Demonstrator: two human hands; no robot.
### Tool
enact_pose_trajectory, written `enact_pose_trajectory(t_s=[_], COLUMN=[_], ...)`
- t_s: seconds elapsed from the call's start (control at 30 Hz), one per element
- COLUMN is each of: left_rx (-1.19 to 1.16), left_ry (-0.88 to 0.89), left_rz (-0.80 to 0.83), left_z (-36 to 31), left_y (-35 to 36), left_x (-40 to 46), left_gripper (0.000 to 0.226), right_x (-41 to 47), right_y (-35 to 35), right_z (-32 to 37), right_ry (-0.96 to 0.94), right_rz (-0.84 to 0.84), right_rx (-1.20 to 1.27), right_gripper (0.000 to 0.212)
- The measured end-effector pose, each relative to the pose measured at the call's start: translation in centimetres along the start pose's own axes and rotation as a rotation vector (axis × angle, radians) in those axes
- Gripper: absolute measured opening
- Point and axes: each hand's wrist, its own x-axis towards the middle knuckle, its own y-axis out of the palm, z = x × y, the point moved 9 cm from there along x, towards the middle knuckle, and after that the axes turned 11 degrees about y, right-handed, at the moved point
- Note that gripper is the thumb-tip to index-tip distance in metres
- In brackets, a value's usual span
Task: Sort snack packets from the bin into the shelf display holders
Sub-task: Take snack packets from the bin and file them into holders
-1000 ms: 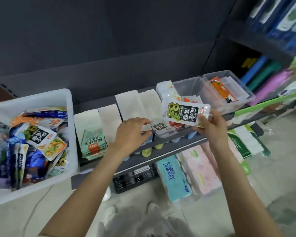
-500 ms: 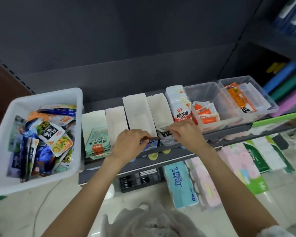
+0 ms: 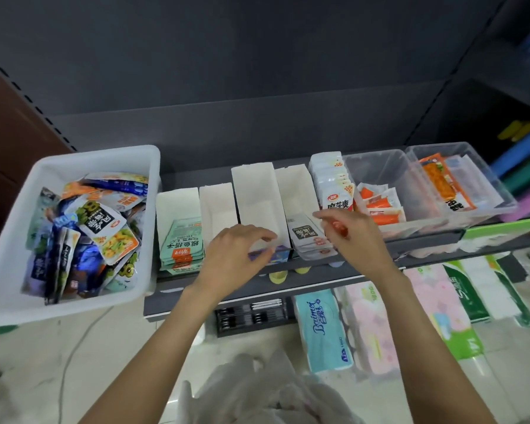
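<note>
A white bin [image 3: 58, 160] at the left holds several mixed snack packets [image 3: 104, 221]. White paper holders line the shelf: the first holds green packets [image 3: 184, 246], the second [image 3: 217, 206] and third [image 3: 254, 194] look empty, and the fourth [image 3: 297, 191] holds a stack of black-label packets [image 3: 308, 237]. My right hand [image 3: 352, 237] hovers over that stack with fingers loosely bent, holding nothing I can see. Just in front of the third holder's front edge is my left hand [image 3: 236, 255], fingers relaxed and empty.
White-and-red packets [image 3: 334, 191] stand right of the holders. Two clear tubs follow, one [image 3: 380, 166] with small orange packets [image 3: 380, 206], the other [image 3: 502, 194] with a large orange packet [image 3: 441, 185]. Tissue packs [image 3: 321, 328] sit below the shelf, a white plastic bag [image 3: 272, 390] nearest me.
My right hand brought the black-label packet down onto the stack in the fourth holder and released it. My left hand stayed by the holder fronts and loosened its fingers.
</note>
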Motion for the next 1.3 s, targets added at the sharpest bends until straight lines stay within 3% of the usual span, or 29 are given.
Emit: enact_pose_trajectory(t_s=[0.13, 0.2, 0.3, 0.47, 0.67, 0.8, 0.93, 1.07, 1.3], left_rx=[-0.086, -0.107, -0.07, 0.075, 0.133, 0.114, 0.125, 0.179, 0.098], left_ry=[-0.09, -0.175, -0.298, -0.573, -0.782, -0.668, -0.476, -0.41, -0.38], left_rz=[-0.372, -0.485, -0.537, -0.389, -0.237, -0.162, -0.055, 0.09, 0.063], left_z=[1.0, 2.5, 6.1, 14.8, 24.8, 28.6, 29.8, 30.9, 32.1], left_y=[-5.6, -8.0, -10.3, -13.0, -15.5, -16.2, -15.5, -14.2, -14.5], left_x=[-2.8, -5.2, -9.4, -16.6, -22.7, -22.1, -19.9, -18.8, -18.5], left_gripper=[0.025, 0.024, 0.021, 0.019, 0.036, 0.048, 0.055, 0.06, 0.064], right_x=[-0.6, -0.4, -0.3, -1.6, -0.9, 1.2, 4.7, 6.0, 5.8], right_y=[-3.5, -2.0, 3.8, 13.2, 23.7, 30.2, 33.5, 34.6, 29.7], right_z=[3.4, 5.7, 10.4, 18.7, 25.3, 27.2, 26.9, 25.6, 25.0], right_ry=[0.155, 0.157, 0.049, -0.192, -0.256, -0.162, 0.072, 0.312, 0.419], right_rz=[-0.185, -0.124, 0.086, 0.34, 0.491, 0.492, 0.331, 0.284, 0.069], right_rx=[0.372, 0.435, 0.252, -0.009, -0.14, -0.228, -0.348, -0.31, -0.133], right_gripper=[0.017, 0.018, 0.018, 0.02, 0.034, 0.044, 0.054, 0.066, 0.049])
